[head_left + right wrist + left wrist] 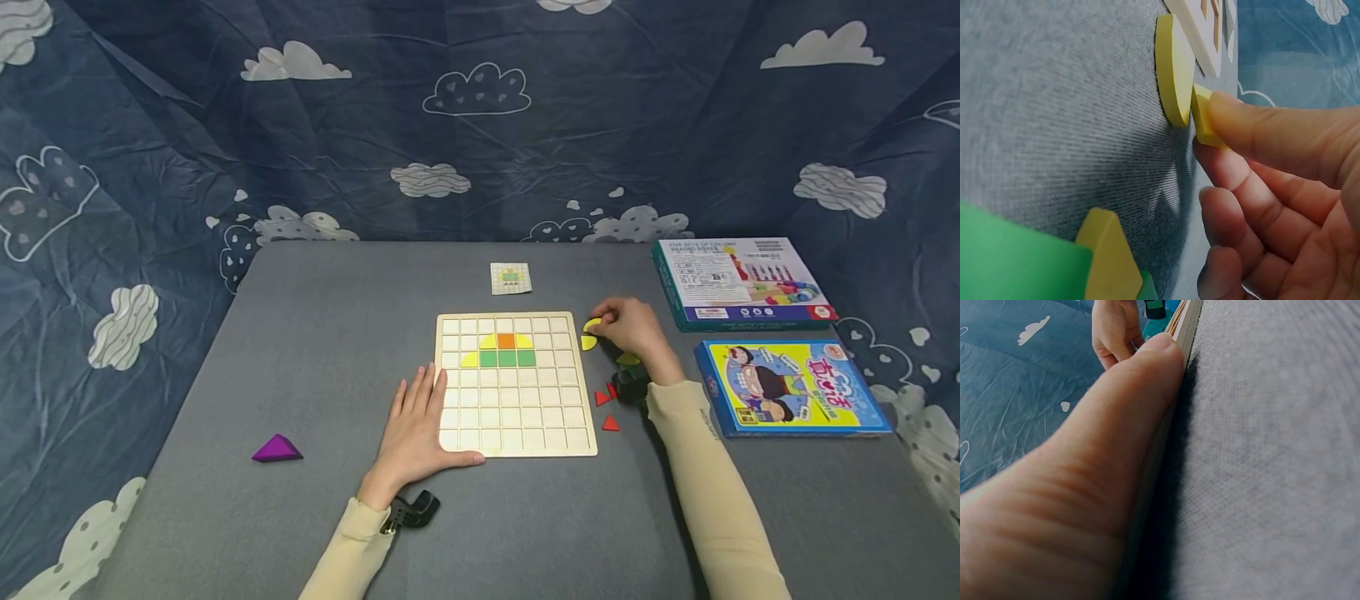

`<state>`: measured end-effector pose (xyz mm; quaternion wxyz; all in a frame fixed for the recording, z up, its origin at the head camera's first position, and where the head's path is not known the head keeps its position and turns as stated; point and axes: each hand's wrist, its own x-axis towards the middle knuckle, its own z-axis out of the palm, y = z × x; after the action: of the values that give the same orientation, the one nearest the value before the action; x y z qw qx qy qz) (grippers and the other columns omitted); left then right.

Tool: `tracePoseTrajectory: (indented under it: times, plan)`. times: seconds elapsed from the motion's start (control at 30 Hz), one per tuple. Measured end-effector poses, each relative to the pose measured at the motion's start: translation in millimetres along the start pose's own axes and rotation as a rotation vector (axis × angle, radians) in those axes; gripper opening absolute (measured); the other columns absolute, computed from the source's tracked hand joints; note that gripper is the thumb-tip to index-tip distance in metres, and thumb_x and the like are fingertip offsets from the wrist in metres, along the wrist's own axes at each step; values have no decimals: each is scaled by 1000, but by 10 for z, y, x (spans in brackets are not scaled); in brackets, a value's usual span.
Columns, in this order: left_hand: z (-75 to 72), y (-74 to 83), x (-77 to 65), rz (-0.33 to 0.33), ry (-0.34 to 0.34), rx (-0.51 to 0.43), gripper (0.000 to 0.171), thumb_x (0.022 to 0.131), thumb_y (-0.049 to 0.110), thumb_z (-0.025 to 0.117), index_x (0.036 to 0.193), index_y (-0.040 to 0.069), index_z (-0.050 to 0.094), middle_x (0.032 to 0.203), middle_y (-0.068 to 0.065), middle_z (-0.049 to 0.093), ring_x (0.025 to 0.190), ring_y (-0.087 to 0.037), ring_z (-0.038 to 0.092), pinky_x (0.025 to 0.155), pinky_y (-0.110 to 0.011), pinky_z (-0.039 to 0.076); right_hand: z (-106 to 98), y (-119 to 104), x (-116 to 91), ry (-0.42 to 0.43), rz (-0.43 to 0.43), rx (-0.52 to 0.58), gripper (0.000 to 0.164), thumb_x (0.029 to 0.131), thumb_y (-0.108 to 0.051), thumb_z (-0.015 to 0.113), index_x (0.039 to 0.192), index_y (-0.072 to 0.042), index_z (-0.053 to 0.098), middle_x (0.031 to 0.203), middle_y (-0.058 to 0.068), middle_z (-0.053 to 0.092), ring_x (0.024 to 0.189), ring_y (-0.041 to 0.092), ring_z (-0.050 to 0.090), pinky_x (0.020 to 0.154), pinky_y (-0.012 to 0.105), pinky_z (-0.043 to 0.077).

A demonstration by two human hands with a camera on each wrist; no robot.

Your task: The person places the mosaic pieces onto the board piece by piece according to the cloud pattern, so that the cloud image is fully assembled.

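Note:
A wooden grid board (517, 417) lies on the table with green, orange and yellow tiles set in its upper middle. My left hand (414, 425) rests spread against the board's left and lower edges, its thumb (1129, 394) along the rim. Past the board's upper right corner, my right hand (633, 327) pinches a yellow tile (1205, 119) between thumb and finger. Beside it, a yellow quarter-round tile (1172, 69) lies on the cloth. Under the right wrist are another yellow tile (1109, 256) and a green piece (1016, 256), partly hidden.
A small pattern card (511, 278) lies behind the board. Several red triangles (611, 424) sit to its right. Two boxes, one white and teal (742, 283) and one blue and yellow (791, 387), stand at the right. A purple triangular block (277, 448) lies far left.

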<state>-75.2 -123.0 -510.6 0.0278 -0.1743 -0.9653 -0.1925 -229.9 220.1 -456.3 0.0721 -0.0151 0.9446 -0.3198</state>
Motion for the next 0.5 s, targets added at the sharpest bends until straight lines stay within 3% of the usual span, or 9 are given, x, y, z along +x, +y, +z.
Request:
tracePoseTrajectory:
  times: [0.17,0.5]
  plan:
    - [8,2,1,1,-5,7,129,62,81,62,151,2,12,156,-18,10,143,-29,3,113,-45,0,5,-18,-45,3,-12,-14,23,90,-18,66,104,1,69,83,12,57,73,26,47,60,34,36]
    - [4,2,3,-4,0,15,129,62,82,61,151,2,13,156,-18,10,143,-28,2,113,-44,0,53,-106,-218,63,-88,104,18,88,-17,67,94,-1,65,82,12,60,63,22,50,52,32,40]
